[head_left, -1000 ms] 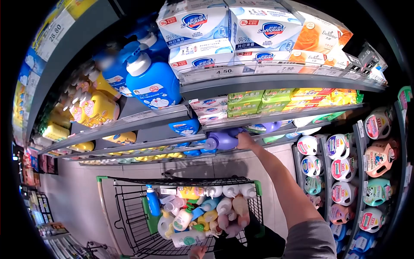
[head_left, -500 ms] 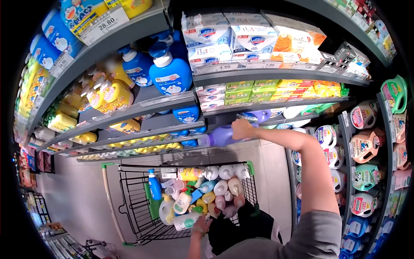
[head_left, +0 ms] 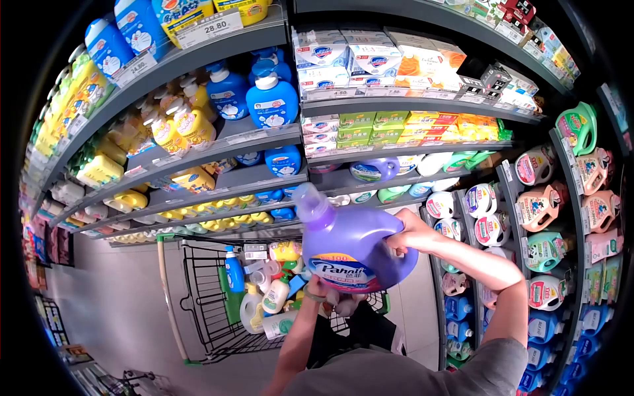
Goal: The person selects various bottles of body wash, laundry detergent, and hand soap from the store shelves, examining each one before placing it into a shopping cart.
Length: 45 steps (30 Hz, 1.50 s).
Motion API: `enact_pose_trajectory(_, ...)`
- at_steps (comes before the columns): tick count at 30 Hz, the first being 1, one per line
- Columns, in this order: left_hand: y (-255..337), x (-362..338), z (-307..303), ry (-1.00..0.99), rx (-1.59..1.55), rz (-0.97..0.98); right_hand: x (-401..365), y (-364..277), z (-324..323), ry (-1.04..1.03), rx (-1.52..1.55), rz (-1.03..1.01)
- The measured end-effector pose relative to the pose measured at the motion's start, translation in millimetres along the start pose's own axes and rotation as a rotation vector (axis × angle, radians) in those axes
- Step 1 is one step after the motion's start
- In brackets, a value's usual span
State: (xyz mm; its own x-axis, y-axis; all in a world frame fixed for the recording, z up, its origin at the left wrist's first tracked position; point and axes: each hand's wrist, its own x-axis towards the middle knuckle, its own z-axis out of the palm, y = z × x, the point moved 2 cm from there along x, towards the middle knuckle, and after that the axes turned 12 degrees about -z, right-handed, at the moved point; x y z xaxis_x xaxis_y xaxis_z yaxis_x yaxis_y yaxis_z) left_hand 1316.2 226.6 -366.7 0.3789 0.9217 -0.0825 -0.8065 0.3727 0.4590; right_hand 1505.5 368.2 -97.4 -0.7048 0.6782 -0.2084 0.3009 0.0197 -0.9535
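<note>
A large purple detergent bottle (head_left: 353,241) with a clear purple cap is held up in front of me, above the cart (head_left: 214,323). My right hand (head_left: 411,235) is wrapped round its handle. At the lower left of the bottle, my left hand (head_left: 317,288) touches its underside; its fingers are partly hidden by the bottle. Inside the cart lie several bottles, among them a blue pump bottle (head_left: 234,269), a white bottle with a green top (head_left: 275,296) and a yellow pack (head_left: 285,251).
Shelves (head_left: 231,140) cross the view, with blue pump bottles (head_left: 272,102), soap boxes (head_left: 321,54) and another purple bottle (head_left: 374,169). At the right, racks hold detergent bottles (head_left: 547,251). Tiled floor (head_left: 112,297) shows left of the cart.
The purple bottle has come from the low shelf edge toward me and over the cart, with my right hand. My left hand has moved up from the cart's near side to the bottle.
</note>
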Motion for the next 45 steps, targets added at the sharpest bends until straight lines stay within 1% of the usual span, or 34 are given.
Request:
enact_pose_trajectory(1,6,-12,11,-0.080,-0.095,-0.012,-8,-1,5,0.046,0.191,0.026)
enact_pose_trajectory(2,13,-22,20,0.060,-0.080,0.008,-14,-1,13,0.096,0.389,0.044)
enact_pose_trajectory(3,16,-32,27,0.200,-0.064,0.030,-17,0,18,0.212,0.352,0.108)
enact_pose_trajectory(4,15,-39,25,0.397,-0.153,0.093,-19,11,25,0.359,0.323,0.023)
enact_pose_trajectory(5,24,-43,33,0.385,-0.145,0.095,-19,27,30,0.506,0.286,-0.067)
enact_pose_trajectory(7,47,-58,62,0.631,0.077,-0.004,-27,59,41,0.628,0.300,0.040)
enact_pose_trajectory(8,54,-64,68,0.678,0.075,-0.060,-31,73,51,0.670,0.335,0.117)
enact_pose_trajectory(9,59,-72,70,0.686,0.074,-0.069,-34,85,61,0.681,0.299,0.165)
enact_pose_trajectory(11,66,-86,69,0.797,0.033,-0.226,-37,105,82,0.670,0.374,0.224)
enact_pose_trajectory(15,48,-116,21,0.796,0.043,-0.255,-46,142,124,0.621,0.401,0.315)
enact_pose_trajectory(17,50,-128,19,0.790,-0.009,-0.262,-49,152,144,0.664,0.572,0.398)
enact_pose_trajectory(18,50,-135,12,0.828,0.076,-0.285,-54,158,152,0.671,0.664,0.460)
enact_pose_trajectory(19,55,-138,12,0.867,0.159,-0.310,-53,155,160,0.694,0.592,0.442)
enact_pose_trajectory(20,58,-140,11,0.859,0.216,-0.278,-53,160,164,0.694,0.561,0.437)
enact_pose_trajectory(21,63,-142,8,0.867,0.272,-0.291,-55,166,171,0.694,0.535,0.437)
enact_pose_trajectory(23,78,-141,20,0.882,0.303,-0.340,-55,162,175,0.742,0.480,0.437)
enact_pose_trajectory(24,83,-139,23,0.902,0.362,-0.320,-53,156,174,0.782,0.446,0.440)
enact_pose_trajectory(25,88,-135,26,0.919,0.422,-0.296,-50,155,171,0.816,0.436,0.401)
enact_pose_trajectory(26,98,-132,42,0.932,0.476,-0.289,-48,152,169,0.815,0.436,0.353)
enact_pose_trajectory(27,96,-130,31,0.903,0.511,-0.249,-45,149,165,0.815,0.435,0.300)
enact_pose_trajectory(28,103,-127,39,0.875,0.518,-0.213,-44,147,161,0.812,0.436,0.307)
enact_pose_trajectory(29,114,-120,51,0.843,0.526,-0.169,-40,142,155,0.778,0.427,0.203)
enact_pose_trajectory(30,123,-115,61,0.844,0.525,-0.164,-36,136,148,0.743,0.417,0.098)
enact_pose_trajectory(31,132,-112,71,0.810,0.494,-0.138,-32,125,141,0.741,0.416,0.096)
enact_pose_trajectory(33,145,-100,79,0.719,0.484,-0.081,-21,92,123,0.743,0.477,-0.019)
enact_pose_trajectory(35,157,-89,103,0.727,0.424,-0.020,-10,64,104,0.723,0.464,-0.088)
enact_pose_trajectory(37,166,-82,108,0.735,0.435,0.014,2,37,85,0.680,0.429,-0.136)
enact_pose_trajectory(40,178,-67,115,0.632,0.279,0.151,18,-24,62,0.596,0.312,-0.212)
enact_pose_trajectory(43,196,-59,149,0.549,0.210,0.240,28,-65,43,0.532,0.189,-0.314)
enact_pose_trajectory(45,206,-57,161,0.537,0.237,0.285,30,-89,35,0.500,0.159,-0.308)
